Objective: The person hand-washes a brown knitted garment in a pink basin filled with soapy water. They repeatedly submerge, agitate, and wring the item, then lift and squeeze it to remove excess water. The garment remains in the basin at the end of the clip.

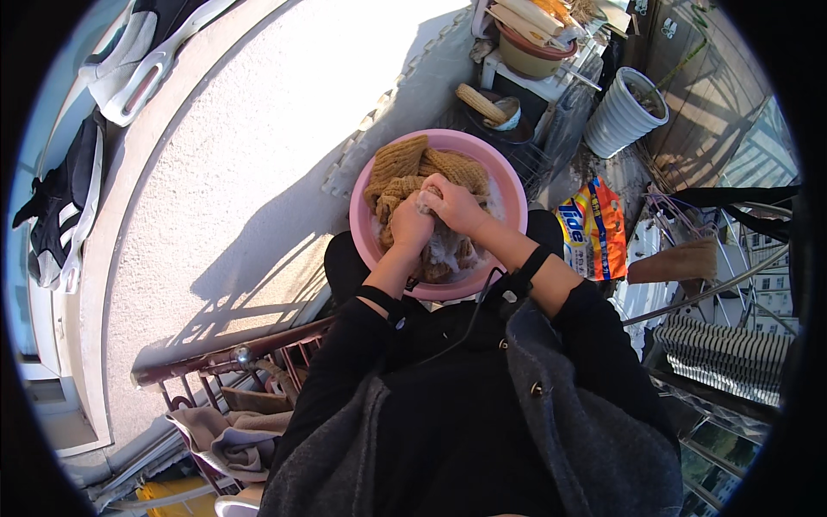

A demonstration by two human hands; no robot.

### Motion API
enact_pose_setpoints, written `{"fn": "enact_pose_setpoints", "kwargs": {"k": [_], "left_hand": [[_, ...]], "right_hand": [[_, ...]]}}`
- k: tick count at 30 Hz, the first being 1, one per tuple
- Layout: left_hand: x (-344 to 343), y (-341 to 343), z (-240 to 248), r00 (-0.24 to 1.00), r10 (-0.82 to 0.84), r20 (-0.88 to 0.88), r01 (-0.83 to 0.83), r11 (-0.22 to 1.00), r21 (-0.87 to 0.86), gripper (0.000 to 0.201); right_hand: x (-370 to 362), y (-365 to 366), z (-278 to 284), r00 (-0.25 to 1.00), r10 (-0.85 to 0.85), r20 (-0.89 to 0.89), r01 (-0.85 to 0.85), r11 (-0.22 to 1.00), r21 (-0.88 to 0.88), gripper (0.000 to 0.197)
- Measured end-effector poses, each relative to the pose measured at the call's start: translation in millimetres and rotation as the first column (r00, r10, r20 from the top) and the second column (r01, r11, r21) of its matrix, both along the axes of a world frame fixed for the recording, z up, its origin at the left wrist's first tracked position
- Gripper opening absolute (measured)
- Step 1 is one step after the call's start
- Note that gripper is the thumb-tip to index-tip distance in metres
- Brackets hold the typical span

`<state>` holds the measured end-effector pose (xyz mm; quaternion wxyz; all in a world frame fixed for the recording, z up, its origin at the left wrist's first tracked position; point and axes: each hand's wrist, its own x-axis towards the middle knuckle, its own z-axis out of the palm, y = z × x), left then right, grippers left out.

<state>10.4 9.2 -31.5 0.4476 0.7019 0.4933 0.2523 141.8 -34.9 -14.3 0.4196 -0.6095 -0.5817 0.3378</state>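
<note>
A round pink basin (510, 177) sits between my knees, holding a mustard-brown knitted garment (397, 164) and white suds. The garment is bunched up, wet and foamy toward the near side. Both hands are closed and meet over the middle of the basin. My left hand (410, 226) grips a soapy bunch of the knit from the left. From the right, my right hand (455, 207) is clenched around the same bunch, its knuckles close to the left hand. Part of the gripped cloth is hidden by the fingers.
An orange and yellow detergent bag (603, 228) stands right of the basin. Beyond are a white ribbed pot (627, 116), a small bowl (506, 114) and a brown tub (530, 52). A white wall (233, 129) rises at left; a dark red rail (228, 358) runs behind my left elbow.
</note>
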Motion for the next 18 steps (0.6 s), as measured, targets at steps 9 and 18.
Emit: {"fn": "enact_pose_setpoints", "kwargs": {"k": [9,18], "left_hand": [[-43.7,28.0,3.8,0.681,0.446,0.58,0.01,0.788,-0.616,0.063],[-56.2,18.0,23.0,0.644,0.252,0.722,0.327,0.763,-0.558,0.083]], "right_hand": [[30.4,-35.6,-17.4,0.957,0.22,0.188,-0.19,0.968,-0.163,0.087],[17.0,-21.0,-36.2,0.997,0.029,-0.065,-0.049,0.94,-0.336,0.093]]}}
